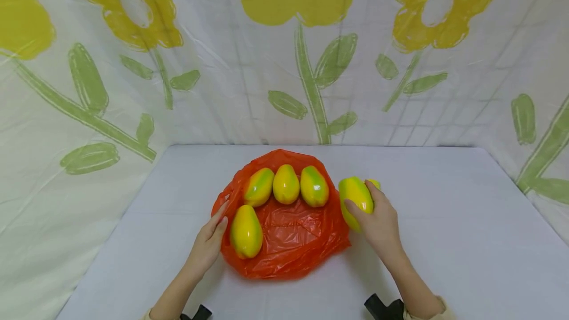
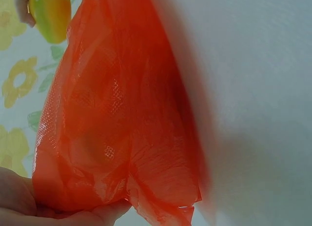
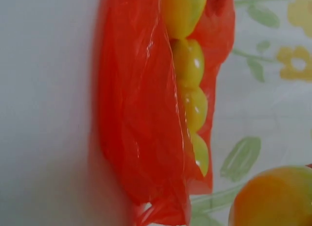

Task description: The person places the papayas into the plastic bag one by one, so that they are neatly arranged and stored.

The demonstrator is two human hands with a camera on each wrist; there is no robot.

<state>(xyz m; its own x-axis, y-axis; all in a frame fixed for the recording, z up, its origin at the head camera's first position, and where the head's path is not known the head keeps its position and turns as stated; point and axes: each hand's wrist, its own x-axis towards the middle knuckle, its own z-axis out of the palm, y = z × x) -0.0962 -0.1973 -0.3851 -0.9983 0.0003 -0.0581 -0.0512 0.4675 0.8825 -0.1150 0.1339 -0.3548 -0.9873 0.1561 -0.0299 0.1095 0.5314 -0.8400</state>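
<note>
The right hand (image 1: 380,221) curls around a mango (image 1: 355,200) right of centre, just beside the orange plastic bag (image 1: 289,241). Four mangoes (image 1: 286,184) already lie on the bag; this one is not yet there. The left hand (image 1: 209,241), fingers fairly straight, touches the bag's left edge.

Work surface and backdrop as you see them from the head view.
You face a pale grey-white table (image 1: 444,221) filling the lower frame; behind it and along both sides hangs a white sheet (image 1: 231,93) printed with yellow flowers and green stems, creased in a grid, under even, soft light.
</note>
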